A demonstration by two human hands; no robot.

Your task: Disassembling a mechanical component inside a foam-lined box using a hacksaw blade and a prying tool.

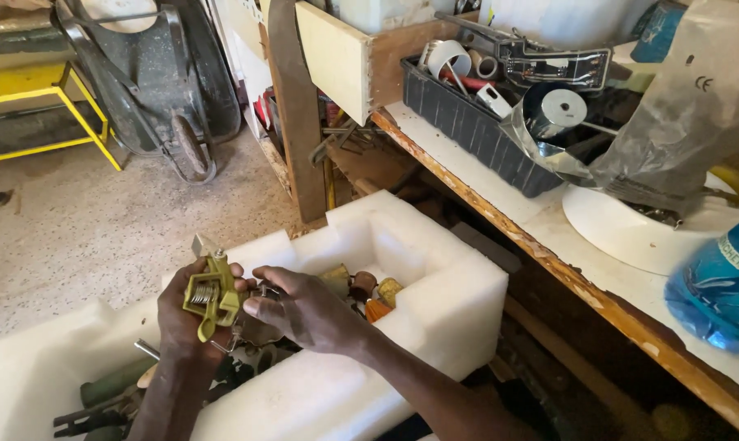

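Note:
My left hand grips a yellow-green metal clamp-like part with a coiled spring in it, held upright above a white foam box. My right hand sits just to its right, fingers curled, fingertips touching a small metal piece at the part's side. Under both hands, the foam box holds several small parts: a brass-coloured cylinder, a dark brown spool and an orange piece. Dark tool handles lie in the box's left end.
A worn white workbench runs along the right, carrying a dark grey crate of tape rolls and parts, a grey plastic bag, a white round plate and a blue bottle. A wheelbarrow and yellow frame stand on the concrete floor.

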